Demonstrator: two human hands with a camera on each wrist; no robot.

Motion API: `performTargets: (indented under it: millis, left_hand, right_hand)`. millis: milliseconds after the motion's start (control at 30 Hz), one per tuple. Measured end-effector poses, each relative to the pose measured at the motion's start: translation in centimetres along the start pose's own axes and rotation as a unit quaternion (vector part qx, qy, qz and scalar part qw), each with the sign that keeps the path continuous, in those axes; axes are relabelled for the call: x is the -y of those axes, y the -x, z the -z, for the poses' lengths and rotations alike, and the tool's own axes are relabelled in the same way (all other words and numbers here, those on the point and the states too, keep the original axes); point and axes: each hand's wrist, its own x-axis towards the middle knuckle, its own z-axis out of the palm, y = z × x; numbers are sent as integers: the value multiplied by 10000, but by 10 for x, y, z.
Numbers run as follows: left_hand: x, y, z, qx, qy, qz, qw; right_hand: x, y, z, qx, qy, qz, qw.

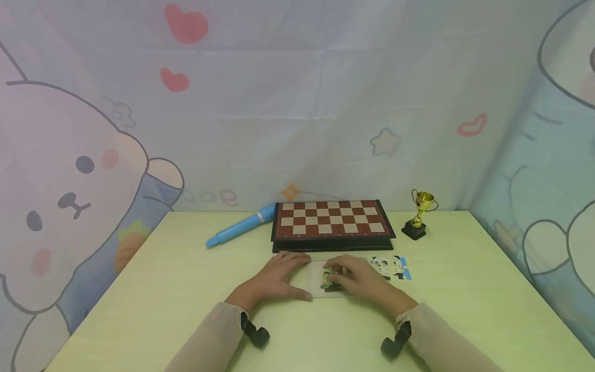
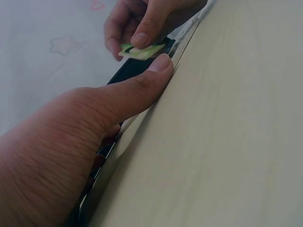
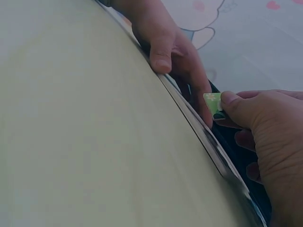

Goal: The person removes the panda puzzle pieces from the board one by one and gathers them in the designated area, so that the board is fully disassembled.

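Observation:
A pale, flat puzzle tray (image 1: pixel 318 295) lies on the table in front of me. My left hand (image 1: pixel 278 279) rests across its left part, thumb at the near edge and fingers spread toward the far edge. Above the tray, my right hand (image 1: pixel 360 279) pinches a small green puzzle piece (image 3: pixel 212 103) between thumb and fingers; the left wrist view shows this piece (image 2: pixel 142 52) tilted and lifted. Panda-patterned puzzle pieces (image 1: pixel 381 264) lie just past the right hand, with blue-and-white puzzle pieces (image 1: pixel 402 267) farther right. The right hand hides part of the tray.
Behind the tray stands a checkered board box (image 1: pixel 332 219) with a black base. A blue pen-shaped object (image 1: pixel 241 227) lies to its left, touching or nearly touching it. On the right is a gold trophy cup (image 1: pixel 420 212). A printed curtain (image 1: pixel 297 103) hangs behind the table.

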Motion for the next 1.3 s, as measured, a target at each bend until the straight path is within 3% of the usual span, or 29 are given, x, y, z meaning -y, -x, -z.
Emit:
performTargets:
  millis: [233, 467, 667, 1300]
  left_hand:
    - [0, -1, 0, -17, 47, -29, 10000]
    - [-1, 1, 2, -8, -15, -42, 10000]
    - [2, 2, 1, -28, 40, -50, 10000]
    - [3, -1, -3, -43, -45, -91, 9999]
  right_hand:
    - [-13, 35, 23, -286, 89, 273, 9992]
    - [-20, 62, 40, -265, 235, 624, 9974]
    - [-23, 63, 42, -200, 371, 972, 9944]
    - [-26, 67, 48, -185, 594, 816, 9947]
